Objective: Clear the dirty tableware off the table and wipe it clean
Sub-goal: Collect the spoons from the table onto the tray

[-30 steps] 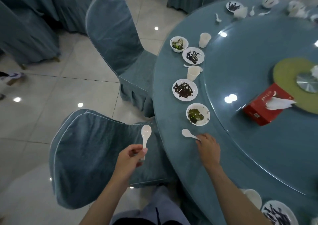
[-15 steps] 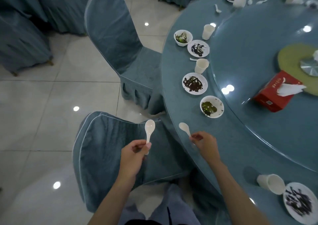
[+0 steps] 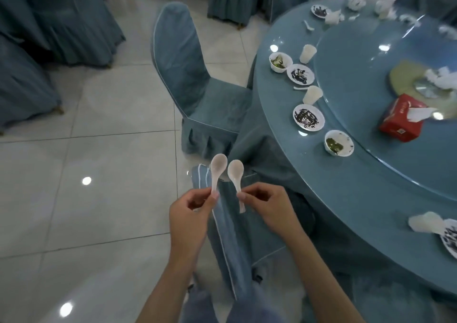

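My left hand (image 3: 191,214) pinches the handle of a white spoon (image 3: 217,169), bowl up. My right hand (image 3: 268,205) pinches a second white spoon (image 3: 236,174) right beside it. Both spoons hang over a chair back, left of the round blue table (image 3: 346,199). Along the table's edge stand a bowl with green scraps (image 3: 338,143), a dirty saucer (image 3: 308,117), a white cup (image 3: 312,95), another dirty saucer (image 3: 300,74), a small bowl (image 3: 280,61) and a second cup (image 3: 307,53).
A red tissue box (image 3: 401,118) sits on the glass turntable (image 3: 385,80). A fallen cup (image 3: 422,222) and dirty plate (image 3: 451,238) lie at the right edge. Covered chairs (image 3: 197,87) stand beside the table; one chair back (image 3: 230,223) is right under my hands. More tableware lies at the far rim.
My right hand has lifted the spoon off the table and carried it left, beside the spoon in my left hand. The view has swung away from the table.
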Available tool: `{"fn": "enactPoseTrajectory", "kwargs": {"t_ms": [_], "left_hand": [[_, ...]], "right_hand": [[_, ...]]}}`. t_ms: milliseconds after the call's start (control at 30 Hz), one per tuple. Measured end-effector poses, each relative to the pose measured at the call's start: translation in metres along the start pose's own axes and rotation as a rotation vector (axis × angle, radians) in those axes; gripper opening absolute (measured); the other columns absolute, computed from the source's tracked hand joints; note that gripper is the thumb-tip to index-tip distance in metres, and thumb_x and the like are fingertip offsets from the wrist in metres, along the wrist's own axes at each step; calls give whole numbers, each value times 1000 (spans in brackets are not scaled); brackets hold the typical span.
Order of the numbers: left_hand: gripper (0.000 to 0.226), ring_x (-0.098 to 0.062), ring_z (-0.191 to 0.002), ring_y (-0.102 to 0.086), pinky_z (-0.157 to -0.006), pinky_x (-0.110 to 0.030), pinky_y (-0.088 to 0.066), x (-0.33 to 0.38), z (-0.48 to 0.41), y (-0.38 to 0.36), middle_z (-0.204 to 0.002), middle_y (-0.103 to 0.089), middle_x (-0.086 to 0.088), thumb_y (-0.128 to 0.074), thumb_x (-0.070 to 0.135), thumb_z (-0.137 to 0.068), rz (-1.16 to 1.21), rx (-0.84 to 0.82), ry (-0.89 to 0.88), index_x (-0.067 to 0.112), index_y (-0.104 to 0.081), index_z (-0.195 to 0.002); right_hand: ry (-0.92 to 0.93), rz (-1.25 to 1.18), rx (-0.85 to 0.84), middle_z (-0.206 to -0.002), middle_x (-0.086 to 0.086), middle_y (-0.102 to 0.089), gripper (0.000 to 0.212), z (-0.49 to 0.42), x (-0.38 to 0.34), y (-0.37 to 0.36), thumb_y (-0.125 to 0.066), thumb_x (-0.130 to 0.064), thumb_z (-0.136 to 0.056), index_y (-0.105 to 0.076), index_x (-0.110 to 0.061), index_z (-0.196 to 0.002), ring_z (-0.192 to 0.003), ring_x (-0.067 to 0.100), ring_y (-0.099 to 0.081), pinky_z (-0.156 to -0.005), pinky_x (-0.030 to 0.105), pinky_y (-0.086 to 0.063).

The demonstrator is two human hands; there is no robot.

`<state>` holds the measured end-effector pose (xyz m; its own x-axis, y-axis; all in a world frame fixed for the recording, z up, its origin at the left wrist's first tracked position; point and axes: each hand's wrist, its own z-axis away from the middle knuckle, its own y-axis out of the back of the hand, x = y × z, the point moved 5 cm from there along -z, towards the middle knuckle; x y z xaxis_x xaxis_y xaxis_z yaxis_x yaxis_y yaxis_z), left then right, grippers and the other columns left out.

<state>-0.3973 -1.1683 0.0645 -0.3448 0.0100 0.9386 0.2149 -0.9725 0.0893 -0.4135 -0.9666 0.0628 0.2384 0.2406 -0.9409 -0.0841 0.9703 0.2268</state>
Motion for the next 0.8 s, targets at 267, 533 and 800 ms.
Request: {"fn": "enactPoseTrajectory", "kwargs": {"t_ms": [267, 533, 800], "left_hand": [[12, -12, -86, -76, -80, -20, -58, 5, -4, 71, -90, -81, 1, -82, 14, -86, 128, 1, 11, 15, -81, -98], [18, -17, -94, -77, -85, -23, -60, 15, -28, 106, -95, -81, -4, -79, 11, -87, 177, 4, 43, 9, -80, -105], [21, -17, -95, -77, -81, -24, -60, 30, -115, 91, -100, -81, -5, -78, 13, -87, 177, -136, 131, 10, -80, -108]], "right_hand": [[-28, -167, -95, -72, -1, -73, 10, -14, -30, -105, -76, -16, -93, -80, -7, -93, -56, 3, -55, -59, 16, -43], [-101, -174, -230, -76, 11, -74, 14, -42, -41, -152, -72, -15, -96, -76, -2, -97, -54, 15, -51, -50, 22, -41], [-205, -305, -205, -77, 12, -73, 22, -121, -39, -157, -75, -19, -93, -72, -6, -112, -59, 16, -59, -54, 22, -46]]}}
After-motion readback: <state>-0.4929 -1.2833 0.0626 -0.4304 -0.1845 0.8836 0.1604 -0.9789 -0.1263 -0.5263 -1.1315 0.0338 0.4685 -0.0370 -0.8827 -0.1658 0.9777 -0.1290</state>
